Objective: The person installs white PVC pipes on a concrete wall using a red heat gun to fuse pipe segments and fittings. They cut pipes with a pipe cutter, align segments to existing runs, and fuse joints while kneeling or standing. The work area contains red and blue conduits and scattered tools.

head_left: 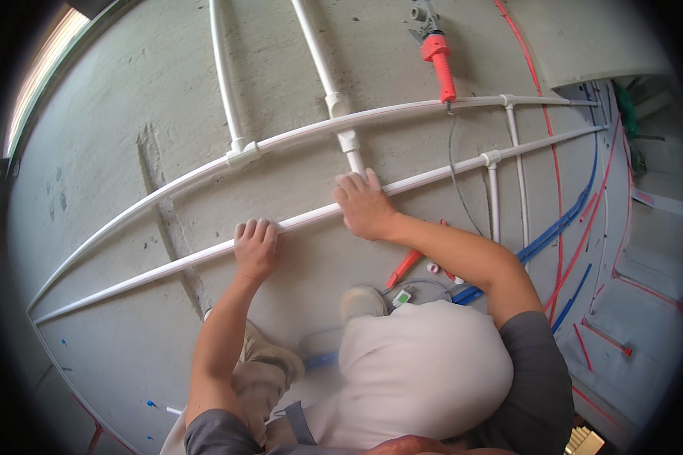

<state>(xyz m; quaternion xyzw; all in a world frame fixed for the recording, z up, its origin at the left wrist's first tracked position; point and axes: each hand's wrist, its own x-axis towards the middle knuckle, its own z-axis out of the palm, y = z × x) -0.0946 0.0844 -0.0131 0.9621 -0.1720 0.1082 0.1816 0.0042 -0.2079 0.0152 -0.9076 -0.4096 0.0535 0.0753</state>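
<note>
My left hand [256, 246] is closed over the nearer of two long white plastic pipes [167, 269] running across the concrete floor. Farther right along that pipe, my right hand [363, 205] has its fingers wrapped around it, where a short white branch pipe [355, 161] meets it. The right palm hides the joint there. That branch comes down from a tee and coupling [347, 139] on the farther white pipe [296, 130]. Another white tee [242, 154] sits farther left on the farther pipe.
A red-handled pipe welding tool [442, 68] with a cord lies beyond the farther pipe. A red-handled tool [406, 267] and small fittings [432, 268] lie near my right knee. Blue conduits [558, 227] and red conduits [555, 167] run along the right.
</note>
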